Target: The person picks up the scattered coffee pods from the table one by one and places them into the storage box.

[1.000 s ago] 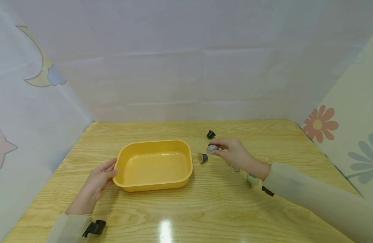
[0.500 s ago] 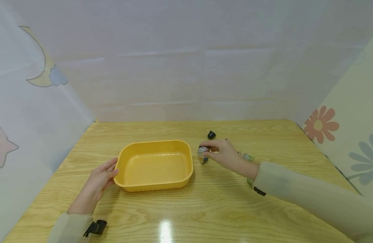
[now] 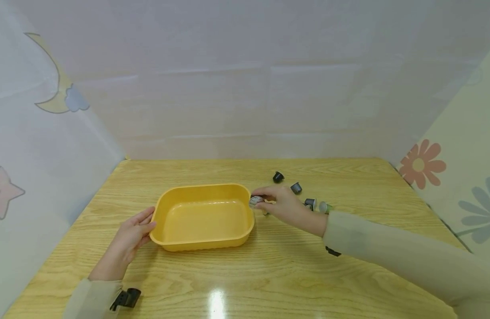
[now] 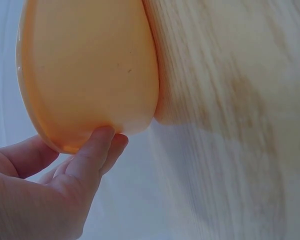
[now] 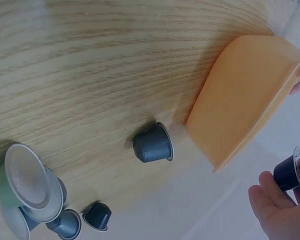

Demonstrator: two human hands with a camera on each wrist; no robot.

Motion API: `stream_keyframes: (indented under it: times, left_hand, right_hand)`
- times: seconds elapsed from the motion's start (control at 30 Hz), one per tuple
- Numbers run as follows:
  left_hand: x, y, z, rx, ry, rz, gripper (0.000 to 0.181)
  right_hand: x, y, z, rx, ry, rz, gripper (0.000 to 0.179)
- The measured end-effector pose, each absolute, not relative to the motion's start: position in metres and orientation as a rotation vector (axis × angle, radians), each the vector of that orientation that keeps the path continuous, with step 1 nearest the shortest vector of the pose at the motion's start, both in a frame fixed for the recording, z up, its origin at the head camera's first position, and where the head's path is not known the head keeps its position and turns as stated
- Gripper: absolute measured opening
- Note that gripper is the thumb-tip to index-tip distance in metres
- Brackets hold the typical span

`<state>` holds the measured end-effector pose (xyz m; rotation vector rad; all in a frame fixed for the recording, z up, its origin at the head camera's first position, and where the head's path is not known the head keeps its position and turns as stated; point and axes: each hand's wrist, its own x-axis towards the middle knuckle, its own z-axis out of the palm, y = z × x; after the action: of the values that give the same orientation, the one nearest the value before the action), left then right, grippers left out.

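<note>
In the head view my left hand [image 3: 127,239] grips the left end of a yellow plastic basin [image 3: 205,245]. The thumb lies at the rim and the fingers [image 4: 92,150] press the outer wall in the left wrist view. My right hand [image 3: 288,207] pinches a dark coffee capsule [image 5: 285,175] by thumb and fingers, its pale printed lid [image 3: 255,202] towards the head camera. That capsule hangs at the basin's right rim, off the table. Another dark capsule [image 5: 154,144] lies on its side beside the basin, mostly hidden by the right hand in the head view.
Right of the basin, more capsules lie on the wooden table [image 3: 229,279]: a black one [image 3: 278,177] farthest back, a dark grey one [image 3: 296,188], and a cluster with a green one [image 3: 324,207] partly behind the right wrist. White sheets hang behind the table.
My right hand has carried the pinched capsule leftward to the basin's right rim, uncovering the grey capsules behind it. The left hand and basin have stayed in place.
</note>
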<state>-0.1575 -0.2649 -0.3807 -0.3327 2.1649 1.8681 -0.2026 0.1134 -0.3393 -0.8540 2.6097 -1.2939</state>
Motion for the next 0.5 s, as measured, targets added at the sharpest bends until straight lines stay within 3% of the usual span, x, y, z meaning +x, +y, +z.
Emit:
stream_keyframes:
  times: [0.5]
  left_hand:
    - [-0.157,-0.264,-0.381,-0.322,2.153,1.88,0.062]
  right_hand:
    - [-0.201,0.097,-0.345,-0.926,2.575,-1.271,0.03]
